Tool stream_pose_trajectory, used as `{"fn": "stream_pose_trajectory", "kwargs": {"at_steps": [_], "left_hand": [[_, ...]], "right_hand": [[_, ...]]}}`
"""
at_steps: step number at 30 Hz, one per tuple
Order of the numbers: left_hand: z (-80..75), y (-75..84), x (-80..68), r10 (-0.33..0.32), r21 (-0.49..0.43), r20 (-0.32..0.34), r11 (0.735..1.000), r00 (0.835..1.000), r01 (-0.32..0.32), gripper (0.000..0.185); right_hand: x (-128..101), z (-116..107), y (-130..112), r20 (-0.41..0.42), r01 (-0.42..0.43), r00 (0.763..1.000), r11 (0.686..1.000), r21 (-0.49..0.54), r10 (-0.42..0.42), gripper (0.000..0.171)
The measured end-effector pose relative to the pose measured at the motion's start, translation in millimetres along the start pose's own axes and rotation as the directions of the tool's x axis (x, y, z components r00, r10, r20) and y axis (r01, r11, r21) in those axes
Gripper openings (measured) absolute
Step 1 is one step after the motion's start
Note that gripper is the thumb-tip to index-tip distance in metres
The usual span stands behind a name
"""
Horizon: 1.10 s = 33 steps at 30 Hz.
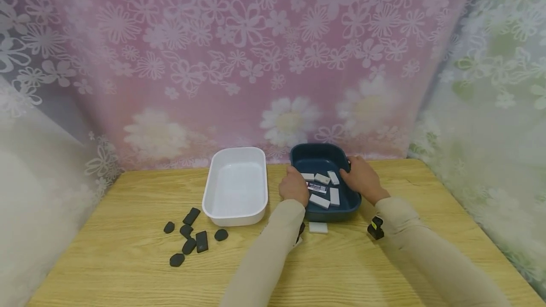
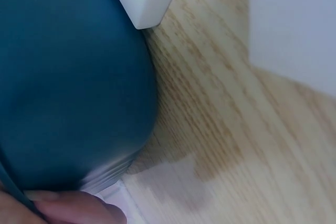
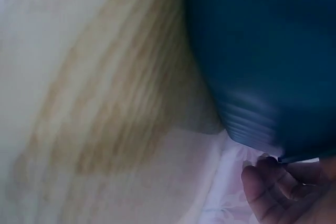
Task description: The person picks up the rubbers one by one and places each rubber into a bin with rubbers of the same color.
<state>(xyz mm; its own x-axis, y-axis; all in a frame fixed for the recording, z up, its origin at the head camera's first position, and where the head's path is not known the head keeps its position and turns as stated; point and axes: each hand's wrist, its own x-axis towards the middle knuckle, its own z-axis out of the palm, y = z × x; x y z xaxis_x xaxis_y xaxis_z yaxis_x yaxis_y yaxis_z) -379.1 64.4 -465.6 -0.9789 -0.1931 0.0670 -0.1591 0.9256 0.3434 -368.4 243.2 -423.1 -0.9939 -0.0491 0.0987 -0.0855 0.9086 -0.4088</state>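
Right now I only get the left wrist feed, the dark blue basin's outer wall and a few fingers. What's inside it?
Observer: Several white blocks lie on the floor of the dark blue basin.
Operator: Where's the right hand?
Observer: The right hand grips the basin's right rim, across from the left hand.
Operator: Other loose stuff on the table?
Observer: Yes, black pieces lie on the table, in front and to the left of the white basin.
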Motion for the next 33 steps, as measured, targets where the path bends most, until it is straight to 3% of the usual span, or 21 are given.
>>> {"fn": "stream_pose_trajectory", "kwargs": {"at_steps": [3,7,12,20,27,33], "left_hand": [[-30.4,1.7,-17.1,-0.001,-0.026,0.017,1.000,1.000,0.001,0.025],[-43.9,3.1,-28.2,0.022,-0.013,-0.007,1.000,1.000,-0.022,0.025],[-42.3,1.8,-24.7,0.032,-0.014,0.023,0.999,0.999,-0.032,0.027],[-41.0,-5.6,-20.8,0.050,-0.043,0.069,0.998,0.996,-0.047,0.033],[-44.1,-5.7,-17.4,0.061,-0.111,0.132,0.993,0.989,-0.047,0.038],[-43.1,-8.7,-15.2,0.049,-0.161,0.230,0.987,0.972,-0.012,0.045]], "right_hand": [[-0.5,0.8,-1.1,0.024,-0.038,0.999,0.999,-0.023,0.038,0.058],[-3.9,-1.7,-0.8,0.044,-0.073,0.996,0.997,-0.037,0.075,0.063],[-2.4,-2.4,-1.1,0.072,-0.095,0.993,0.995,-0.016,0.096,0.066],[1.1,1.7,-3.4,0.156,-0.182,0.975,0.967,0.178,0.155,0.065],[4.1,5.0,-2.0,0.126,-0.215,0.974,0.947,0.237,0.189,0.064],[1.9,8.9,-3.2,0.111,-0.245,0.969,0.918,0.312,0.221,0.062]]}}
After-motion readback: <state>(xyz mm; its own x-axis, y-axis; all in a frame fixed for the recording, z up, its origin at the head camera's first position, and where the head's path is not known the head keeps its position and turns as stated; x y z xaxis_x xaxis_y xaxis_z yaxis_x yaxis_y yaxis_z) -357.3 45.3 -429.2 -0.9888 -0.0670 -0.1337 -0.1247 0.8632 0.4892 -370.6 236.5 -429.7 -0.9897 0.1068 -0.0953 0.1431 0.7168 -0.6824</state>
